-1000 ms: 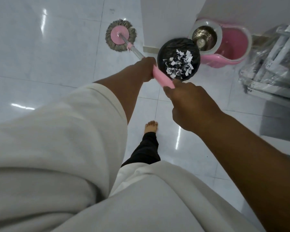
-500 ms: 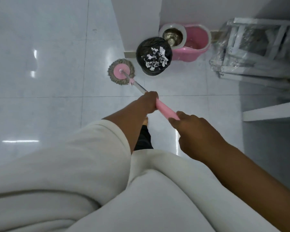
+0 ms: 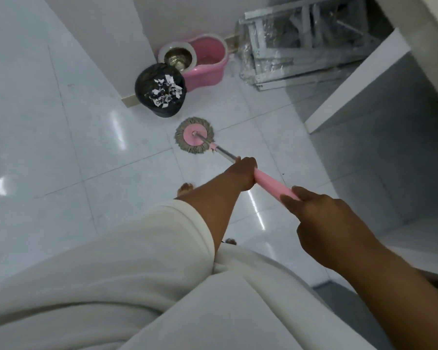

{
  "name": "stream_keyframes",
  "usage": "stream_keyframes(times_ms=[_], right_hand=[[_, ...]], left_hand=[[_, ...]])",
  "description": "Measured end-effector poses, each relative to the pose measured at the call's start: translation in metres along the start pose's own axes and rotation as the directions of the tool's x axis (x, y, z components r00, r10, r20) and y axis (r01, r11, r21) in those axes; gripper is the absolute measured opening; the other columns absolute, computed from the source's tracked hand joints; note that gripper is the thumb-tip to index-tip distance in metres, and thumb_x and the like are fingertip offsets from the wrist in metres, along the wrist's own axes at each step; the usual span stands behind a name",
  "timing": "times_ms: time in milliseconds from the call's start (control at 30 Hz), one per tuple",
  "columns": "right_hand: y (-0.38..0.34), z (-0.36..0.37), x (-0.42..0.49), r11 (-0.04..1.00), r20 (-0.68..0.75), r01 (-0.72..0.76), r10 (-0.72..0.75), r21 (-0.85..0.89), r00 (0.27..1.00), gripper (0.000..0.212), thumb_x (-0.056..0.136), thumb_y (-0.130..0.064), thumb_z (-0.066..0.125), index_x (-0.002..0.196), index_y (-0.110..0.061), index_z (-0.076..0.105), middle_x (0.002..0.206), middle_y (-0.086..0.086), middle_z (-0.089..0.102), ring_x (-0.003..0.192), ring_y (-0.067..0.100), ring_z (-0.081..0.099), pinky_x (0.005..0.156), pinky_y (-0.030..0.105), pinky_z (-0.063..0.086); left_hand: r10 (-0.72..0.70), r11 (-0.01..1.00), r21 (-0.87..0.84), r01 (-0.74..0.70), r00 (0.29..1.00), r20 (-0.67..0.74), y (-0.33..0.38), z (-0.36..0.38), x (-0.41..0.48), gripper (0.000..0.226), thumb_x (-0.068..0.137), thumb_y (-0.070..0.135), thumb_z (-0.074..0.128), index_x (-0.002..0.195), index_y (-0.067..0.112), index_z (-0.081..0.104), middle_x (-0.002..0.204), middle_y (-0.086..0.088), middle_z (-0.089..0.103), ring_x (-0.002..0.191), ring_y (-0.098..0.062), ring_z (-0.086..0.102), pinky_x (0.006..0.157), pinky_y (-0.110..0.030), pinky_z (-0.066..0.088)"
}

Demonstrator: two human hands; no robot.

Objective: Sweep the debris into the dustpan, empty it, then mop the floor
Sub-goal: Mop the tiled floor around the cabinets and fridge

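A round mop head (image 3: 194, 135) with a pink disc and grey strands lies flat on the white tiled floor (image 3: 61, 152). Its metal shaft runs into a pink handle (image 3: 272, 184). My left hand (image 3: 243, 173) grips the handle's lower end, and my right hand (image 3: 321, 218) grips its upper end, nearer my body. A black-lined bin (image 3: 161, 90) filled with white paper scraps stands just beyond the mop head. Behind it stands the pink mop bucket (image 3: 208, 64) with a steel spinner basket.
A wall corner (image 3: 137, 46) juts out left of the bin. A plastic-wrapped white frame (image 3: 301, 41) leans at the back right, and a white panel (image 3: 359, 79) crosses the right side. My bare foot (image 3: 185, 188) stands on the tiles below the mop head.
The mop head has slid across the floor from left of the bin to in front of it, toward the right. Both hands kept their grip; the view swung left.
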State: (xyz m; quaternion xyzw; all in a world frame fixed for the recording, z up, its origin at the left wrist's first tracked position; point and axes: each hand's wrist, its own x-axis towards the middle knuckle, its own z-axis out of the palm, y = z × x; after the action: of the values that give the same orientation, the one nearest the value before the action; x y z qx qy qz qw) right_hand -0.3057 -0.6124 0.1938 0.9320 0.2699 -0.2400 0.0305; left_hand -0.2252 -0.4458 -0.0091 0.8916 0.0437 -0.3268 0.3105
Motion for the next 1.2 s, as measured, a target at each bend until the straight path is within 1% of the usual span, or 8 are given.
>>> stream_keyframes(times_ms=[167,267,300,400,600,700,967,1200], right_hand=[[-0.025,0.003,0.008,0.995,0.005,-0.086,0.085,0.056,0.996,0.040,0.090,-0.012,0.054,0.129,-0.018,0.053,0.116,0.003,0.060,0.074,0.016,0.060,0.077,0.022,0.053],[-0.039,-0.006,0.039,0.994,0.003,-0.088,0.088,0.058,0.996,0.035,0.089,-0.011,0.054,0.124,-0.017,0.056,0.113,0.004,0.061,0.071,0.017,0.060,0.076,0.025,0.055],[-0.042,-0.010,0.051,0.993,-0.003,-0.093,0.093,0.075,0.996,0.035,0.089,-0.011,0.056,0.123,-0.016,0.057,0.114,0.005,0.062,0.074,0.018,0.062,0.078,0.026,0.056],[-0.049,-0.024,0.089,0.992,-0.021,-0.102,0.104,0.080,0.994,0.036,0.087,-0.010,0.055,0.122,-0.015,0.058,0.113,0.006,0.063,0.076,0.020,0.063,0.078,0.031,0.056],[-0.057,-0.042,0.159,0.985,-0.021,-0.133,0.137,0.114,0.990,0.039,0.088,-0.012,0.054,0.127,-0.016,0.055,0.110,0.006,0.062,0.066,0.017,0.046,0.070,0.025,0.049],[-0.063,-0.045,0.177,0.979,-0.021,-0.140,0.145,0.151,0.989,0.037,0.089,-0.012,0.056,0.125,-0.014,0.056,0.103,0.005,0.061,0.065,0.017,0.050,0.073,0.028,0.054],[-0.062,-0.031,0.142,0.967,0.004,-0.186,0.188,0.173,0.982,0.039,0.088,-0.009,0.051,0.127,-0.015,0.054,0.115,0.006,0.058,0.069,0.022,0.053,0.068,0.026,0.048],[-0.050,-0.005,0.046,0.950,0.045,-0.261,0.257,0.169,0.965,0.041,0.086,-0.007,0.053,0.126,-0.017,0.054,0.119,0.007,0.060,0.079,0.023,0.062,0.074,0.033,0.056]], left_hand=[[-0.022,1.000,0.011,0.021,1.000,0.021,0.002,-0.010,0.016,0.047,0.088,0.018,0.053,0.133,0.005,0.049,0.103,-0.011,0.053,0.092,-0.024,0.057,0.077,-0.033,0.045],[0.007,0.996,0.089,-0.011,0.999,0.049,-0.016,-0.037,0.032,0.020,0.089,0.016,0.055,0.108,0.011,0.055,0.102,-0.006,0.052,0.085,-0.020,0.054,0.073,-0.027,0.043],[-0.005,0.999,0.038,0.004,0.999,0.044,-0.020,-0.050,0.033,0.007,0.091,0.016,0.056,0.096,0.020,0.051,0.102,-0.003,0.047,0.086,-0.018,0.050,0.075,-0.025,0.041],[0.010,1.000,0.009,-0.010,1.000,0.007,-0.037,-0.083,0.057,0.036,0.092,0.015,0.058,0.077,0.038,0.035,0.111,0.003,0.035,0.098,-0.015,0.039,0.088,-0.028,0.037],[0.010,0.995,0.102,-0.013,0.999,0.030,-0.062,-0.135,0.108,0.027,0.091,0.015,0.059,0.113,0.025,0.047,0.127,-0.006,0.048,0.120,-0.026,0.050,0.094,-0.030,0.039],[0.009,0.988,0.150,-0.016,0.999,0.048,-0.070,-0.149,0.120,0.044,0.091,0.018,0.061,0.134,0.018,0.049,0.142,-0.010,0.045,0.127,-0.028,0.048,0.101,-0.034,0.041],[0.024,0.973,0.225,-0.047,0.994,0.104,-0.051,-0.123,0.096,0.040,0.090,0.010,0.057,0.129,0.013,0.048,0.133,-0.012,0.052,0.114,-0.029,0.057,0.098,-0.037,0.048],[0.083,0.959,0.256,-0.120,0.985,0.152,-0.006,-0.049,0.037,0.040,0.091,0.009,0.057,0.129,0.011,0.048,0.132,-0.013,0.051,0.115,-0.030,0.057,0.098,-0.040,0.049]])
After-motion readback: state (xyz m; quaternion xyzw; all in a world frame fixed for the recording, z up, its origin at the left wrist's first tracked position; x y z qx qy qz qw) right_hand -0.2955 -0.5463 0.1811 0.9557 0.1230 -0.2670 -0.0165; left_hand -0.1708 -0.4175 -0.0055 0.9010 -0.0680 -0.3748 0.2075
